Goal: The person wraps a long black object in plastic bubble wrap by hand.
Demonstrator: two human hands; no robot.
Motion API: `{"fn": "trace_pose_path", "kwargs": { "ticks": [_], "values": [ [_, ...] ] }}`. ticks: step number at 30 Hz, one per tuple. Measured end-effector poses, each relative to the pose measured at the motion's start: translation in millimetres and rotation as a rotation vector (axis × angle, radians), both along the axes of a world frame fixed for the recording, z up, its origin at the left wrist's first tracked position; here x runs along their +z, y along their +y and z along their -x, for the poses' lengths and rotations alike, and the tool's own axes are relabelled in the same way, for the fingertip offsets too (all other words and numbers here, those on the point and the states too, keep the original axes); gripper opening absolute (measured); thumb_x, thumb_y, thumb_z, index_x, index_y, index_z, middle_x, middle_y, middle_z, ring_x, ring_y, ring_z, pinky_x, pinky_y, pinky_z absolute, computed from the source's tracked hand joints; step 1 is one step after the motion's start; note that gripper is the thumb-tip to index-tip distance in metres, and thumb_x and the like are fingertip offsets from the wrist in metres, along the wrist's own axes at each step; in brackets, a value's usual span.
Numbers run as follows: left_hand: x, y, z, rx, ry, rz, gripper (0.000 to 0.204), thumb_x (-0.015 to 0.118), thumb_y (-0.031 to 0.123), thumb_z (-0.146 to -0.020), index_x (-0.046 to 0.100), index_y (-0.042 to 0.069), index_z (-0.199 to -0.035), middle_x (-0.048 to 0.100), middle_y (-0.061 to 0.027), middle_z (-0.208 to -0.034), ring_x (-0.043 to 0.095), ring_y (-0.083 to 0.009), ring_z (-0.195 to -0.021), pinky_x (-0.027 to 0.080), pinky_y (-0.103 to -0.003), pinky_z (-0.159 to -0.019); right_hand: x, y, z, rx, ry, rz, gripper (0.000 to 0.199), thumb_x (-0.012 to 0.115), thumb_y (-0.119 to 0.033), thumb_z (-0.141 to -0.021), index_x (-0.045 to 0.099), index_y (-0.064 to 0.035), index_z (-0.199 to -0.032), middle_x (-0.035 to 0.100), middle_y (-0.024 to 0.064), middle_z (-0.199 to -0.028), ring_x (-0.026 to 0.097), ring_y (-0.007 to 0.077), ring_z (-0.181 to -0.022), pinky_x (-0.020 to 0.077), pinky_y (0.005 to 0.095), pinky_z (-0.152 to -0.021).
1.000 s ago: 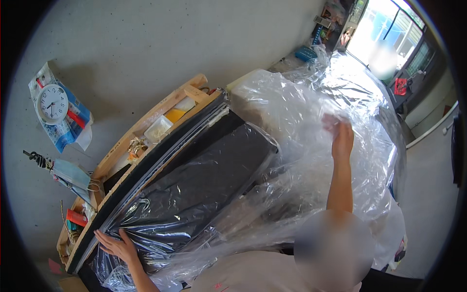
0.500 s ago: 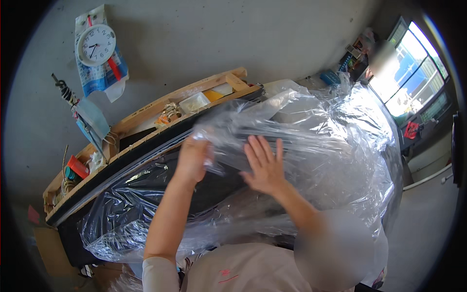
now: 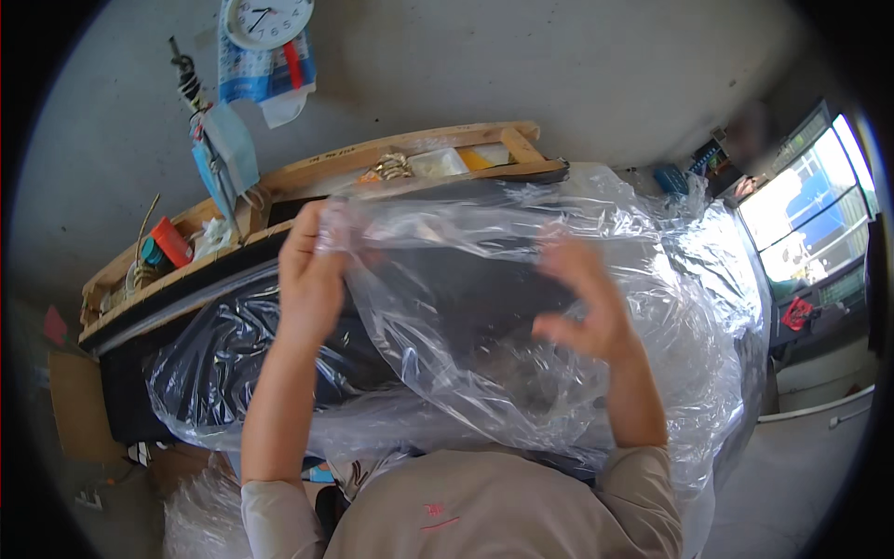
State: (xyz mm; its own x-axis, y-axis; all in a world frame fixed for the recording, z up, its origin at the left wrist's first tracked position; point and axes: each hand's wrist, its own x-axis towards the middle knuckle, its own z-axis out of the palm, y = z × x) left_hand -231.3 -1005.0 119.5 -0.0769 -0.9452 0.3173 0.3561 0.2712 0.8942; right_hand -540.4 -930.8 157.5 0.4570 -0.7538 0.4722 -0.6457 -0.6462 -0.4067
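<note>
Left hand, left of frame centre, grips bunched clear plastic film, which spreads across the centre and right. Right hand, right of centre, is open, thumb spread; fingertip contact cannot be determined.

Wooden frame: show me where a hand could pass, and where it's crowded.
Probably along the grey wall, right of the clock and above the wooden frame. Crowded: the frame, holding a red cylinder and white tray, and the plastic sheet gripped by the left hand.

Likely workshop: wooden frame, plastic
</note>
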Motion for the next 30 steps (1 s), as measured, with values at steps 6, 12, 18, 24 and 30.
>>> {"fn": "trace_pose_path", "kwargs": {
  "ticks": [6, 12, 18, 24, 30],
  "values": [
    [35.3, 3.6, -161.0, 0.757, 0.121, 0.093, 0.017, 0.046, 0.017, -0.095, 0.053, 0.003, -0.101, 0.057, -0.0053, -0.092, 0.058, -0.0125, -0.080, 0.049, -0.024, -0.064, -48.3, -22.4, -26.8, -0.127, 0.562, -0.978, 0.060, 0.073, -0.027, -0.067, 0.054, -0.0096, -0.121, 0.055, 0.0208, -0.118, 0.046, 0.0331, -0.121, 0.0288, 0.0533, -0.103],
    [-34.4, 46.3, -194.8, 0.788, -0.464, 0.146, 0.023, 0.053, 0.011, -0.087, 0.058, -0.002, -0.105, 0.059, -0.0065, -0.099, 0.053, -0.0133, -0.091, 0.040, -0.026, -0.083, 40.6, -17.2, 204.9, -0.693, -0.274, 0.540, 0.026, 0.045, 0.004, -0.081, 0.059, 0.0031, -0.103, 0.061, 0.0130, -0.095, 0.058, 0.0190, -0.092, 0.0489, 0.0301, -0.077],
    [-106.4, 100.6, -237.3, 0.664, -0.730, -0.230, 0.018, 0.055, -0.004, -0.078, 0.063, 0.000, -0.094, 0.060, -0.0009, -0.085, 0.053, -0.0081, -0.074, 0.043, -0.021, -0.067, -74.8, 75.0, 64.6, -0.477, 0.842, -1.025, 0.031, 0.057, -0.035, -0.084, 0.067, -0.0052, -0.088, 0.066, 0.0131, -0.086, 0.060, 0.0227, -0.083, 0.0464, 0.0353, -0.079],
    [-146.4, 155.5, -319.4, 0.618, 0.559, -0.337, 0.036, 0.047, 0.005, -0.088, 0.048, 0.002, -0.124, 0.054, -0.0146, -0.120, 0.058, -0.0197, -0.100, 0.049, -0.029, -0.085, -111.8, 83.1, -6.4, 0.296, -0.093, -1.366, 0.040, 0.065, -0.018, -0.084, 0.055, -0.0079, -0.122, 0.060, 0.0076, -0.114, 0.060, 0.0179, -0.098, 0.0472, 0.0327, -0.085],
    [-132.5, 139.9, -192.2, 1.142, -0.175, -0.446, 0.037, 0.049, 0.010, -0.093, 0.043, 0.004, -0.129, 0.053, -0.0142, -0.123, 0.059, -0.0141, -0.076, 0.049, -0.025, -0.068, -143.5, -56.4, -35.6, -0.483, 0.276, 0.035, 0.046, 0.060, -0.021, -0.082, 0.049, -0.0024, -0.122, 0.054, 0.0166, -0.117, 0.053, 0.0353, -0.100, 0.0429, 0.0443, -0.086]
  ]
}}
